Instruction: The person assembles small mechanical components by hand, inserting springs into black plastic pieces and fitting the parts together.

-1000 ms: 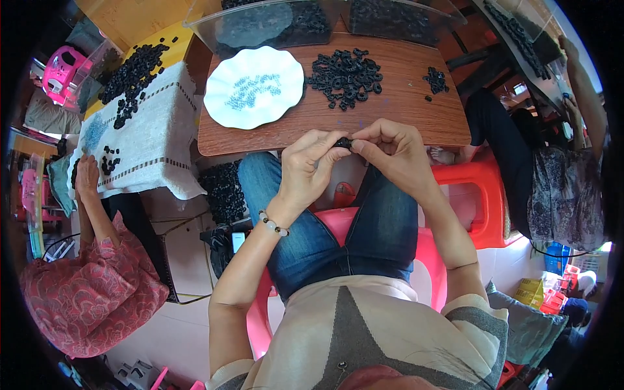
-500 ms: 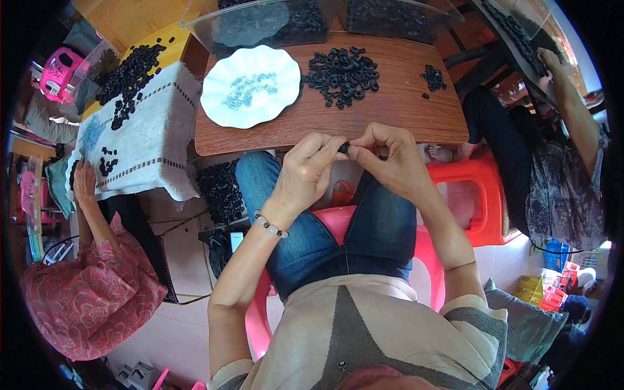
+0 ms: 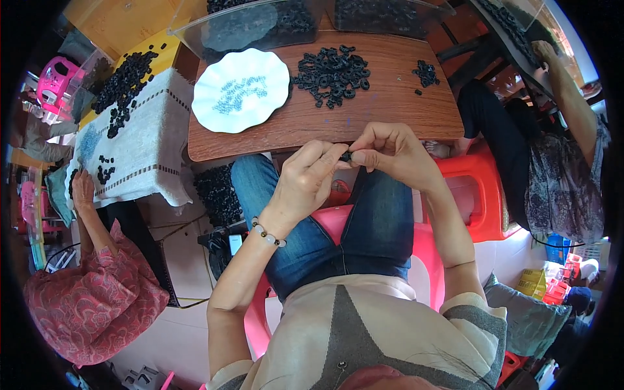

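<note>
Just off the near edge of the brown wooden table (image 3: pixel 260 144), my left hand (image 3: pixel 305 175) and my right hand (image 3: pixel 393 156) meet fingertip to fingertip. Between them they pinch a small black part (image 3: pixel 346 156); the fingers cover most of it, so its exact kind cannot be made out. A heap of small black ring-like parts (image 3: pixel 333 75) lies on the table beyond my hands. To its left is a white scalloped plate (image 3: pixel 276 97) with many tiny pale bluish pieces (image 3: pixel 240 94). A smaller group of black parts (image 3: pixel 426 75) sits at the table's right.
Clear bins (image 3: pixel 260 32) of black parts stand along the far edge. At left, a co-worker's hand (image 3: pixel 82 190) rests on a cloth-covered table (image 3: pixel 140 143) holding black parts. Another person's arm (image 3: pixel 569 97) reaches in at right, near a red stool (image 3: pixel 484 195).
The view has shifted slightly, with the table sitting a little further left. Both hands still pinch the black part, which my fingertips now cover more.
</note>
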`<state>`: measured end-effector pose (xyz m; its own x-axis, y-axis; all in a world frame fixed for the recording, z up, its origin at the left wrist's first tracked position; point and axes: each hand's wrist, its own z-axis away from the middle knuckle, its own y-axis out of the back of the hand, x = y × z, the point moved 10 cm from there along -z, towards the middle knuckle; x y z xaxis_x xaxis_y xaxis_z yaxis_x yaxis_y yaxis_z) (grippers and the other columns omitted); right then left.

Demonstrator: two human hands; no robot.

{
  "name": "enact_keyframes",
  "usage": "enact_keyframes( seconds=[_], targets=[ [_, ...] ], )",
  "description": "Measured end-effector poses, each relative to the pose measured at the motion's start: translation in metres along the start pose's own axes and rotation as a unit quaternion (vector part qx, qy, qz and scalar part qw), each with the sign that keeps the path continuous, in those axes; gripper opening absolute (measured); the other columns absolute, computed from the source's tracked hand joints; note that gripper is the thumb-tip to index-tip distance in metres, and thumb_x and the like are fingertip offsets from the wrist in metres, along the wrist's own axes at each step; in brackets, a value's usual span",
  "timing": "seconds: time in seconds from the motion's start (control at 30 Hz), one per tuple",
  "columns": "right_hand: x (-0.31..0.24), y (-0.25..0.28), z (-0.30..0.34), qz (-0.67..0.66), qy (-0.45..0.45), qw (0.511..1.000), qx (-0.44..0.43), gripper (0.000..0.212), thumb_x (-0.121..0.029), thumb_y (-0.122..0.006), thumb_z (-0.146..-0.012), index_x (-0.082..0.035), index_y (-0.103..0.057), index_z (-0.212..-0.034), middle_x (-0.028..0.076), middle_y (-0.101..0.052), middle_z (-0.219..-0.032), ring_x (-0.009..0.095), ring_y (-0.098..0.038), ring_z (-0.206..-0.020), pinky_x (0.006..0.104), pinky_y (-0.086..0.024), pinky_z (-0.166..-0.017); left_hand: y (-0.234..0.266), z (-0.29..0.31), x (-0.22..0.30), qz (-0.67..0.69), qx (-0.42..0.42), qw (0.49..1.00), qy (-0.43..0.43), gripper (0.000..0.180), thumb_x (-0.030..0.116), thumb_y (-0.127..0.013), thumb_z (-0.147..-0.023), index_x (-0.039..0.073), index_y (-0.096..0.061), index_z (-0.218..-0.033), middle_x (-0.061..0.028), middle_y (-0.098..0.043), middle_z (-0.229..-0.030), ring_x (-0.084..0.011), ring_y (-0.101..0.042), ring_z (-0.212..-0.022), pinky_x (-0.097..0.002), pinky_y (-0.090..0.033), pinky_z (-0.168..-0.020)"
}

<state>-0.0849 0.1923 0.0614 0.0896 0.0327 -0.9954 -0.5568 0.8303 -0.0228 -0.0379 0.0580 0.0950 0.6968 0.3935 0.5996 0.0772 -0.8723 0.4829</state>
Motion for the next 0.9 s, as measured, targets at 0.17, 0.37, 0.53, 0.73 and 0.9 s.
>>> enact_keyframes(
  seconds=[0.17,0.37,0.53,0.73,0.9],
  targets=[
    [0.008,0.000,-0.004,-0.036,-0.010,0.999,-0.008,0.035,-0.021,-0.077,-0.094,-0.001,-0.065,-0.119,0.004,-0.070,-0.109,0.008,-0.065,-0.090,0.0237,-0.054,-0.076,0.011,-0.006,0.003,-0.001,0.033,0.999,0.010,0.040,-0.008,-0.078,-0.072,0.000,-0.072,-0.111,-0.0137,-0.067,-0.092,-0.0298,-0.068,-0.088,-0.0378,-0.057,-0.073],
    [0.015,-0.032,-0.008,-0.197,-0.050,0.973,-0.106,0.057,-0.031,-0.071,-0.099,0.004,-0.055,-0.141,0.009,-0.066,-0.120,0.015,-0.066,-0.102,0.0335,-0.058,-0.089,0.024,-0.009,0.011,-0.071,0.072,0.995,-0.023,0.042,-0.001,-0.080,-0.070,0.006,-0.074,-0.111,-0.0095,-0.066,-0.101,-0.0274,-0.063,-0.090,-0.0384,-0.051,-0.074],
    [0.012,-0.044,-0.008,-0.283,-0.024,0.940,-0.188,0.052,-0.031,-0.064,-0.103,0.005,-0.056,-0.140,0.012,-0.064,-0.133,0.018,-0.064,-0.120,0.0389,-0.057,-0.098,0.025,-0.007,0.015,-0.098,0.075,0.991,-0.055,0.041,0.004,-0.079,-0.069,0.008,-0.074,-0.109,-0.0078,-0.063,-0.104,-0.0271,-0.060,-0.092,-0.0393,-0.045,-0.074],
    [0.018,-0.044,-0.008,-0.288,-0.029,0.943,-0.162,0.054,-0.032,-0.065,-0.102,0.006,-0.056,-0.140,0.013,-0.064,-0.132,0.019,-0.064,-0.120,0.0399,-0.052,-0.105,0.024,-0.009,0.017,-0.111,0.058,0.991,-0.056,0.035,0.004,-0.077,-0.071,0.005,-0.073,-0.106,-0.0079,-0.062,-0.103,-0.0274,-0.059,-0.092,-0.0397,-0.045,-0.075],
    [0.030,-0.044,-0.012,-0.296,-0.022,0.945,-0.135,0.048,-0.031,-0.065,-0.102,0.006,-0.060,-0.134,0.012,-0.066,-0.128,0.020,-0.064,-0.119,0.0377,-0.050,-0.105,0.019,-0.011,0.020,-0.132,0.031,0.989,-0.063,0.032,0.006,-0.076,-0.073,0.005,-0.074,-0.104,-0.0073,-0.061,-0.101,-0.0269,-0.058,-0.090,-0.0402,-0.045,-0.076]
  ],
)
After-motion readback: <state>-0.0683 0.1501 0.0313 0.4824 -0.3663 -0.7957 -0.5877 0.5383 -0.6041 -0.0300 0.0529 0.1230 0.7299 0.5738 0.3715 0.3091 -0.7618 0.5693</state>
